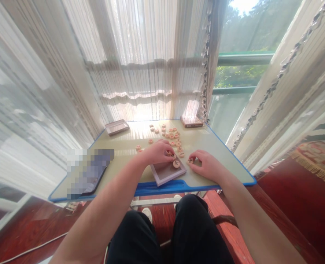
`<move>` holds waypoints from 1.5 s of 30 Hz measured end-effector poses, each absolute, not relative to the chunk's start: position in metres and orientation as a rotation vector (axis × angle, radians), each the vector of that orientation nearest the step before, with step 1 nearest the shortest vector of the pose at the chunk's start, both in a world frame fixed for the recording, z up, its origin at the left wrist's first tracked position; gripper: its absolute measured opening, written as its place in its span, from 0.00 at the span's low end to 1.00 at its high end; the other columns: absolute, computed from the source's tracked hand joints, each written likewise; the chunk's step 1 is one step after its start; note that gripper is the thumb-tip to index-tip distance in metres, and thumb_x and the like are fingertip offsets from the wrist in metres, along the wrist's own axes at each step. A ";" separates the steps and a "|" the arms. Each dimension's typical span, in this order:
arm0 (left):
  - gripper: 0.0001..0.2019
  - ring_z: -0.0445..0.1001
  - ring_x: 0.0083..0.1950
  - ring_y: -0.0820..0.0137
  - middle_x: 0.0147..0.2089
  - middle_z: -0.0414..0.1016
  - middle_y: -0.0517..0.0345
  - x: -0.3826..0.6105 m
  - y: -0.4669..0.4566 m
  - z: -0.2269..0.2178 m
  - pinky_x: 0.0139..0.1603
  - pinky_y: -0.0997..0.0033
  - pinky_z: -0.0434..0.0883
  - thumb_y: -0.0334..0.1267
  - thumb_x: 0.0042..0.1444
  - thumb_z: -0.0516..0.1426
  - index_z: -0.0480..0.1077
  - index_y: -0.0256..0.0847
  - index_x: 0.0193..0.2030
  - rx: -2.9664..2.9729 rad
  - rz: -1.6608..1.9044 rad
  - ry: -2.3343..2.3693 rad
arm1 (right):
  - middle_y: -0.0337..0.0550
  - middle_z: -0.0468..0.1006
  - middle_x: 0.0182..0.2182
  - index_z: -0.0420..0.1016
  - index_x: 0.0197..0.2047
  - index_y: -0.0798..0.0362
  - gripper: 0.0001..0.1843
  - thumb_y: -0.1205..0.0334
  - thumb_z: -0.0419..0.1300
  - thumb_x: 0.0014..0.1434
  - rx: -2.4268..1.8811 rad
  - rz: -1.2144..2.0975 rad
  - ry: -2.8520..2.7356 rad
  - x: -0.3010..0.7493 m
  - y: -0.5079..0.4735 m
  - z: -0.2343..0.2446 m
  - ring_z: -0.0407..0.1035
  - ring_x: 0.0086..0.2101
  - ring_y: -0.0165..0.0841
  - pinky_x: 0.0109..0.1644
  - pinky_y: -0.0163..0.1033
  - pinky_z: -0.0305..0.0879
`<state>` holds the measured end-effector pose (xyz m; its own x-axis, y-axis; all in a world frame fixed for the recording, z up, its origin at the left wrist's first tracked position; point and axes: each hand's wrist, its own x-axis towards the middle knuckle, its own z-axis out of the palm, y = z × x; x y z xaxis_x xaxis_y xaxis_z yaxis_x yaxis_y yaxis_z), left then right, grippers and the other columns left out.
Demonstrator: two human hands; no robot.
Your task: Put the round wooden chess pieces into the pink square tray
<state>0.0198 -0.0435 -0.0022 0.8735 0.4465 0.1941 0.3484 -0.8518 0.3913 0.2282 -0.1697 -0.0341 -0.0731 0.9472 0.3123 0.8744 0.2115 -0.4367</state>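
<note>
My left hand reaches over a shallow box tray at the table's near edge, its fingers closed around xiangqi pieces. One round wooden piece with a dark character shows just below those fingertips, at the tray's right side; whether it is gripped too, I cannot tell. To the right of the tray, my right hand rests low on the table, thumb and fingers pinching another xiangqi piece. Several loose pieces lie scattered beyond my hands, some touching or overlapping. My left hand hides part of the tray.
The folding table has a blue rim. A box lid lies at its far left corner, and a flat box at the far right. A dark, partly pixelated device is on the left. Curtains hang behind.
</note>
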 end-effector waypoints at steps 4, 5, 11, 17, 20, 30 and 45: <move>0.16 0.68 0.47 0.62 0.41 0.71 0.54 0.019 -0.044 -0.003 0.50 0.62 0.66 0.49 0.47 0.60 0.75 0.43 0.40 2.696 0.509 0.644 | 0.42 0.73 0.33 0.72 0.36 0.52 0.07 0.59 0.57 0.53 -1.693 0.177 -1.956 0.228 -0.170 -0.034 0.67 0.36 0.33 0.43 0.38 0.62; 0.16 0.68 0.47 0.62 0.42 0.71 0.54 0.019 -0.045 -0.002 0.50 0.62 0.66 0.47 0.47 0.60 0.75 0.43 0.41 2.691 0.520 0.639 | 0.42 0.73 0.33 0.73 0.37 0.52 0.08 0.59 0.58 0.53 -1.697 0.176 -1.955 0.229 -0.170 -0.034 0.67 0.36 0.33 0.42 0.38 0.62; 0.10 0.69 0.46 0.64 0.40 0.71 0.55 0.020 -0.045 -0.003 0.47 0.67 0.66 0.42 0.49 0.59 0.78 0.46 0.37 2.702 0.415 0.579 | 0.42 0.74 0.34 0.74 0.37 0.51 0.09 0.59 0.57 0.54 -1.695 0.201 -1.967 0.231 -0.168 -0.034 0.67 0.34 0.32 0.40 0.37 0.62; 0.13 0.70 0.40 0.68 0.36 0.73 0.57 0.021 -0.042 -0.003 0.42 0.70 0.66 0.48 0.47 0.60 0.78 0.43 0.34 2.628 0.447 0.604 | 0.40 0.73 0.31 0.73 0.35 0.51 0.08 0.57 0.58 0.53 -1.686 0.179 -1.958 0.231 -0.169 -0.034 0.66 0.33 0.32 0.40 0.36 0.62; 0.12 0.70 0.37 0.70 0.35 0.74 0.58 0.020 -0.039 -0.002 0.39 0.72 0.66 0.46 0.48 0.58 0.77 0.42 0.35 2.588 0.520 0.654 | 0.40 0.73 0.30 0.72 0.33 0.51 0.09 0.55 0.59 0.52 -1.719 0.155 -1.962 0.231 -0.168 -0.034 0.67 0.33 0.32 0.39 0.37 0.62; 0.20 0.71 0.39 0.68 0.41 0.75 0.58 0.000 -0.019 0.001 0.37 0.73 0.67 0.46 0.40 0.59 0.75 0.43 0.42 2.543 0.202 0.929 | 0.43 0.74 0.37 0.74 0.44 0.52 0.16 0.60 0.60 0.49 -1.714 0.227 -1.940 0.236 -0.171 -0.033 0.68 0.35 0.32 0.41 0.37 0.65; 0.13 0.72 0.41 0.68 0.41 0.77 0.59 0.004 -0.005 -0.017 0.45 0.70 0.68 0.42 0.48 0.56 0.77 0.42 0.38 2.515 0.469 1.005 | 0.42 0.74 0.38 0.76 0.39 0.50 0.11 0.60 0.59 0.51 -1.659 0.305 -1.978 0.237 -0.171 -0.032 0.68 0.39 0.33 0.43 0.37 0.64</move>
